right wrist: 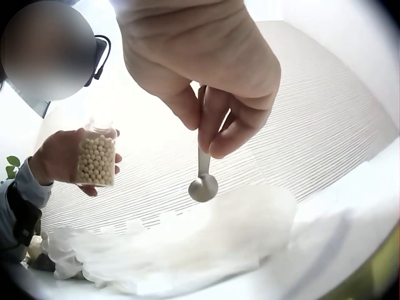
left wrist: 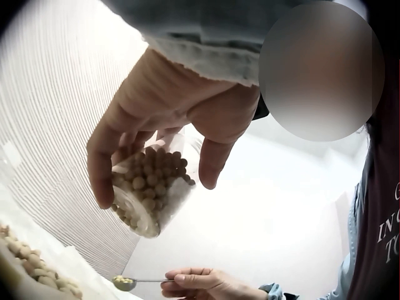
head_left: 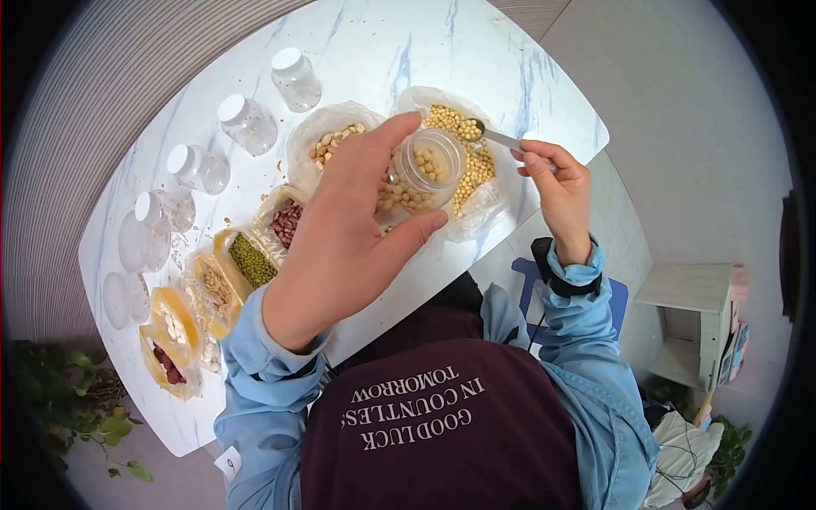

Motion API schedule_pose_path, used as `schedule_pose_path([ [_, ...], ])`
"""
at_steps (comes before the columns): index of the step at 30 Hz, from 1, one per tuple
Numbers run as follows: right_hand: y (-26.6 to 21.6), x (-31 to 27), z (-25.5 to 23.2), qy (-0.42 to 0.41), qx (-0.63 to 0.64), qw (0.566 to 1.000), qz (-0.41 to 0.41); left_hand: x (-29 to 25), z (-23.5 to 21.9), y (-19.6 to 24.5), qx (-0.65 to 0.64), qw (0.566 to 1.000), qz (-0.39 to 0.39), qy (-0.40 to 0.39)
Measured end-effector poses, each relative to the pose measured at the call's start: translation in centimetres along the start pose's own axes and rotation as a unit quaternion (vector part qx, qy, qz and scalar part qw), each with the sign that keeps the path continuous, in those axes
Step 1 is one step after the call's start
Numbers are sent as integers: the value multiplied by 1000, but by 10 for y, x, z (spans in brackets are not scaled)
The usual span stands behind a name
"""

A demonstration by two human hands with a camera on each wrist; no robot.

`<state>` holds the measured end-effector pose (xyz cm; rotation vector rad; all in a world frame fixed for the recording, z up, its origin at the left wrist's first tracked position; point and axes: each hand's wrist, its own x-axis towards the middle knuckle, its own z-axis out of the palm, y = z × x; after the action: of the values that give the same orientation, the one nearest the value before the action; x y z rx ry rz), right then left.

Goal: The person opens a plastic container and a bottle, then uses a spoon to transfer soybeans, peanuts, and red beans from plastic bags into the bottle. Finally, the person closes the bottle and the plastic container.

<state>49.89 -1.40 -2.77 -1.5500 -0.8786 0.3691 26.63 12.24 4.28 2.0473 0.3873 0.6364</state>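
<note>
My left hand (head_left: 344, 217) holds an uncapped clear jar (head_left: 433, 161), with pale round beans inside, above the bags. In the left wrist view the jar (left wrist: 150, 187) is tilted between the curled fingers and the palm. The right hand (head_left: 557, 187) pinches the handle of a metal spoon (head_left: 503, 138), whose bowl is over an open bag of yellow beans (head_left: 476, 166), right of the jar. The left wrist view shows yellow beans in the spoon's bowl (left wrist: 124, 283). From the right wrist view, the spoon (right wrist: 203, 186) hangs below the pinching fingers.
Along the table's far left edge stand several white-capped clear jars (head_left: 247, 124). Open bags of nuts (head_left: 327, 143), red beans (head_left: 287, 223), green beans (head_left: 252, 260) and other dry foods line the near side. Loose crumbs lie on the tabletop (head_left: 374, 51). A small shelf (head_left: 684, 285) is at the right.
</note>
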Motion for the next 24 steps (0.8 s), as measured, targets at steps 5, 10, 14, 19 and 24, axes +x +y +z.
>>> schedule_pose_path([
  [5,-31,-9,-7,-1,-25,995,-96,2,2,-5,58,998,28,-12],
  [10,-66,-21,-6,-14,-55,981,-188,3,6,-9,87,996,33,-18],
  [14,-79,-23,-5,-55,-101,952,-285,3,7,-11,81,996,32,-18],
  [19,-100,-26,1,-89,-227,902,-357,3,8,-14,71,997,41,-14],
  [24,-102,-21,3,-121,-306,817,-473,4,4,-3,47,997,-27,-47],
])
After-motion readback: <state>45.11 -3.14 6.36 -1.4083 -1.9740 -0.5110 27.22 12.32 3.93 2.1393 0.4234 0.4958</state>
